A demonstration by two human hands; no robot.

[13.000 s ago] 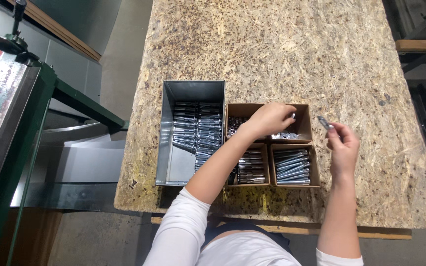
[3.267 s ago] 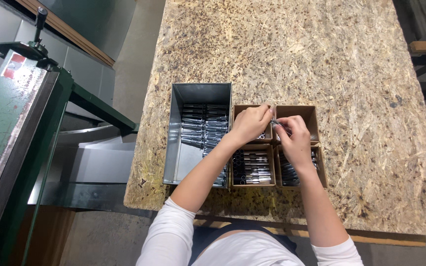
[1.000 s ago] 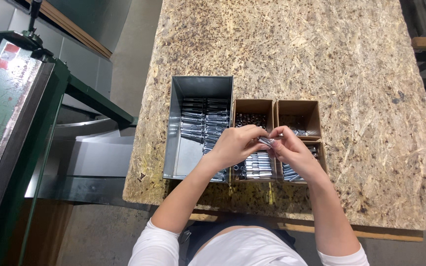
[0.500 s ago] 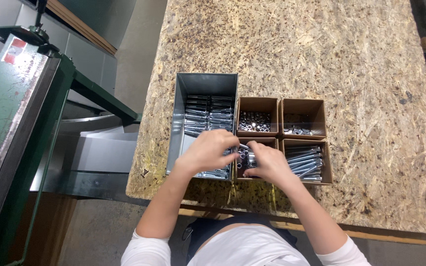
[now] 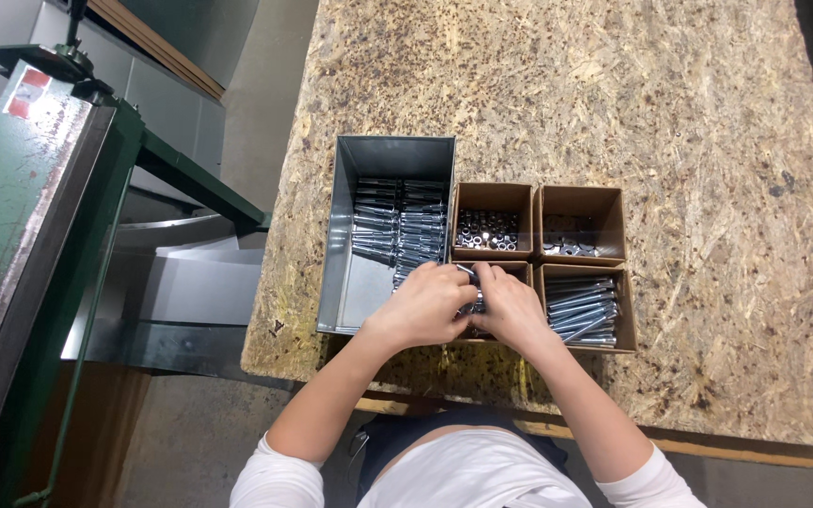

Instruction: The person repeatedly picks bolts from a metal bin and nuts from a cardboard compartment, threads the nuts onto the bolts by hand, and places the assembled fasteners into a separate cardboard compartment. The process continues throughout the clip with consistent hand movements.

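Now our hands have come back from the far boxes to the near middle one: left hand [image 5: 422,306] and right hand [image 5: 510,309] pinch a bolt [image 5: 471,287] together. Left to right: metal bin [image 5: 359,292] of assembled bolts, nuts box [image 5: 491,229], washers box [image 5: 580,230], bolts box [image 5: 583,309].

Bare board [image 5: 613,113] beyond the boxes [image 5: 538,221]

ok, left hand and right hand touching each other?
Touching. The head view shows the left hand and right hand pressed together at the fingertips around a small metal part.
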